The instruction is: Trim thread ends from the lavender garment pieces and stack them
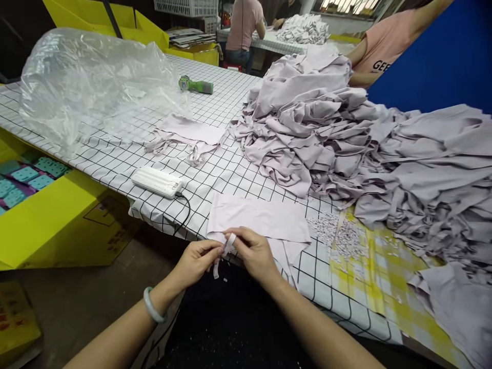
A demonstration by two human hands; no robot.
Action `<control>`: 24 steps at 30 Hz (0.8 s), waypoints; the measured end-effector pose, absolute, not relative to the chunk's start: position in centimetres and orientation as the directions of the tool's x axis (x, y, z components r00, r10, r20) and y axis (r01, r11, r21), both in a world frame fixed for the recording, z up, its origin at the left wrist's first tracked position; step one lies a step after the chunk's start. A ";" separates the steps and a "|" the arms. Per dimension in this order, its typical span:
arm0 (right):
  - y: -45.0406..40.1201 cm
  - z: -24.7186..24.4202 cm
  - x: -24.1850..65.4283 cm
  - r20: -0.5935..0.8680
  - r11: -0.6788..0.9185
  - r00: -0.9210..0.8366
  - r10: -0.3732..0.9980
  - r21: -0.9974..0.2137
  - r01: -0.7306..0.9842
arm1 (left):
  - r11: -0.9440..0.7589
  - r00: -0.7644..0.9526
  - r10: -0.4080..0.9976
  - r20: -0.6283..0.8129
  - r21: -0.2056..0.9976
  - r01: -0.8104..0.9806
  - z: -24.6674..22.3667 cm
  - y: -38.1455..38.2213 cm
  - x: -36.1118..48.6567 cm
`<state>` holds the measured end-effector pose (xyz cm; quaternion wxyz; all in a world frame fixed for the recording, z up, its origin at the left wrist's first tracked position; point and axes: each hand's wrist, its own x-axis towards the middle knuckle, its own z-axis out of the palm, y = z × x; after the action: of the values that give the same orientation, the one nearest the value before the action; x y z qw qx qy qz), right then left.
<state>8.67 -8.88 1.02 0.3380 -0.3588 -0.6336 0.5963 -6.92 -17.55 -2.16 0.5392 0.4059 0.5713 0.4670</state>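
Left hand point(200, 259): we are pinching a narrow, pale lilac fabric strap point(230, 243), thumb and fingertips together.
Right hand point(255, 256): we are gripping the same strap just beside the left hand, fingers curled in and thumb pressing.
Strap: it is bending upward between our hands, with a loose end dangling below them.
Flat garment piece: a smooth, pale lilac fabric panel point(261, 218) is lying just beyond our hands, its long axis running left to right; our right hand is sitting nearer its middle, our left near its left corner.
Tabletop point(207, 180): a white, black-gridded cover is wrinkling beneath the panel.
Left of the panel: a white, rounded plastic power bank point(156, 182) is trailing a thin black cable point(188, 209).
Right of the panel: tiny pale fabric scraps point(348, 238) are scattering across yellow-checked sheeting point(400, 279).
Beyond: a crumpled, soft grey-lilac garment heap point(307, 123) is rising in folds.
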 end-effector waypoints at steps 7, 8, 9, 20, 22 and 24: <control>-1.2 2.4 8.9 -0.327 -0.385 -0.404 0.854 -0.920 -0.071 | 0.282 -0.045 0.959 -0.282 0.959 -0.002 -2.1 -17.2 -7.7; -0.5 2.4 9.0 -0.331 -0.395 -0.393 0.858 -0.914 -0.092 | 0.288 -0.044 0.957 -0.288 0.957 -0.001 -2.0 -17.1 -7.7; 0.1 2.3 9.0 -0.331 -0.397 -0.375 0.866 -0.911 -0.112 | 0.296 -0.043 0.954 -0.295 0.955 0.000 -2.0 -17.0 -7.8; 1.7 3.4 8.1 -0.305 -0.407 -0.307 0.902 -0.837 -0.365 | 0.316 -0.005 0.948 -0.317 0.945 0.081 -1.8 -16.7 -8.0; 1.7 4.1 8.2 -0.270 -0.368 -0.288 0.919 -0.848 -0.381 | 0.285 -0.001 0.958 -0.287 0.950 0.125 -1.3 -16.7 -8.0; 1.1 4.7 8.4 -0.231 -0.345 -0.320 0.919 -0.865 -0.364 | 0.241 -0.055 0.970 -0.235 0.957 0.162 -0.2 -16.3 -8.0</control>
<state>8.45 1.05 4.73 0.4415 -0.3808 -0.3642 0.7262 -8.02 -16.29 -0.19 0.5040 0.4676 0.6055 0.4009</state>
